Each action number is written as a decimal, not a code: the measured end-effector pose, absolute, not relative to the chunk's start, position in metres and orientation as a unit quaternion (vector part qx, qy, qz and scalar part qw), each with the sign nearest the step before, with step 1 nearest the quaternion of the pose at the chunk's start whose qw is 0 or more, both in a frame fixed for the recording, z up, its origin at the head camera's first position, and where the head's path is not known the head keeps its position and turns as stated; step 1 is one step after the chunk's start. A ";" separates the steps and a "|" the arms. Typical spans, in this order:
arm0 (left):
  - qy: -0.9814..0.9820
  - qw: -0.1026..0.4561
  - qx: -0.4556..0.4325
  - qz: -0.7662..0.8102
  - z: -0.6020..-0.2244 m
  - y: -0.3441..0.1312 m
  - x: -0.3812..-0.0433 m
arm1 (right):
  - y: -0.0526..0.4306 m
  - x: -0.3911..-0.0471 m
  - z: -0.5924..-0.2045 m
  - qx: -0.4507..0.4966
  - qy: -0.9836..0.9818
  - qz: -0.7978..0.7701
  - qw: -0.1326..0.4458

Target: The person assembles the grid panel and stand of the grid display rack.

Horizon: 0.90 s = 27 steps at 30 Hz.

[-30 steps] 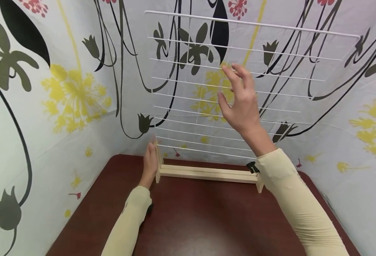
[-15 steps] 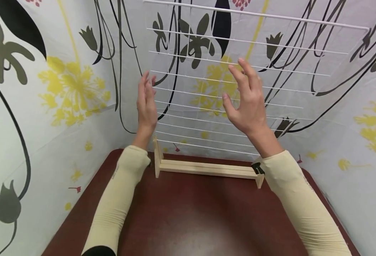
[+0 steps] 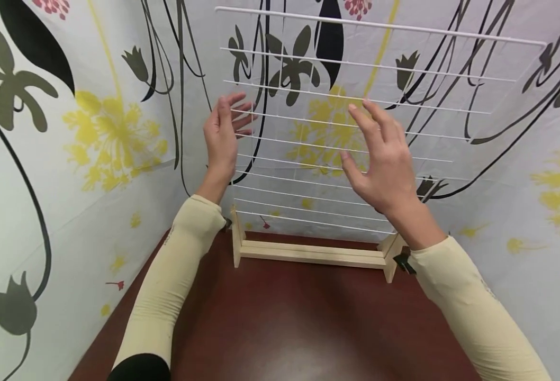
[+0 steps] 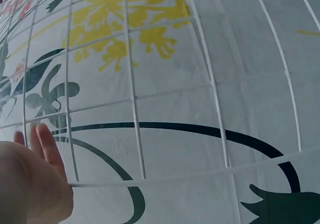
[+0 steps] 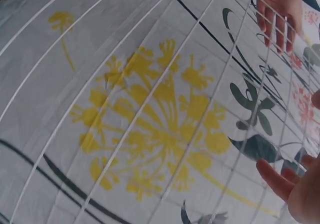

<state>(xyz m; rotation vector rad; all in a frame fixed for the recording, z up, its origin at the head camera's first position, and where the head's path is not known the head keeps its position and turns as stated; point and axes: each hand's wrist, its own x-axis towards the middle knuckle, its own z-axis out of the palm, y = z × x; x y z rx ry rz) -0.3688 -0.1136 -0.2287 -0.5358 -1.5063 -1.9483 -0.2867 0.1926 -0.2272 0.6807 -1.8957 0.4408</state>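
Observation:
A white wire grid panel (image 3: 380,26) stands upright in a pale wooden stand (image 3: 308,254). My left hand (image 3: 220,140) is at the panel's left edge, its fingers extended and spread behind the wires. In the left wrist view, the fingers of that hand (image 4: 37,179) reach past the white edge wire. My right hand (image 3: 386,166) is raised in front of the panel's right half, fingers loosely bent and thumb apart, holding nothing. The right wrist view shows its fingertips (image 5: 272,179) at the lower right, and the left hand (image 5: 281,9) beyond the grid at the top.
The stand rests near the back of a dark red-brown table (image 3: 304,317). White cloth walls (image 3: 89,227) with printed flowers surround the table on the left, back and right. A black strap (image 3: 405,263) is on the right wrist.
My left hand has risen from the stand's left end to the panel's left edge, and its fingers have turned in behind the wires. My right hand has shifted slightly right and down.

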 end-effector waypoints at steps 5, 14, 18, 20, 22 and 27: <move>-0.561 0.279 -0.193 -0.755 -0.233 -0.119 -0.368 | 0.206 -0.278 -0.225 0.170 -0.684 0.306 0.640; -0.557 0.274 -0.192 -0.760 -0.234 -0.121 -0.370 | 0.241 -0.270 -0.210 0.005 -0.590 0.575 0.567; -0.558 0.272 -0.184 -0.762 -0.237 -0.121 -0.370 | 0.255 -0.281 -0.214 -0.008 -0.574 0.621 0.534; -0.558 0.273 -0.179 -0.763 -0.238 -0.121 -0.370 | 0.262 -0.286 -0.216 -0.016 -0.554 0.642 0.529; -0.555 0.276 -0.178 -0.764 -0.239 -0.121 -0.371 | 0.269 -0.292 -0.218 -0.020 -0.537 0.670 0.513; -0.547 0.280 -0.188 -0.766 -0.240 -0.119 -0.372 | 0.285 -0.302 -0.224 -0.016 -0.508 0.728 0.460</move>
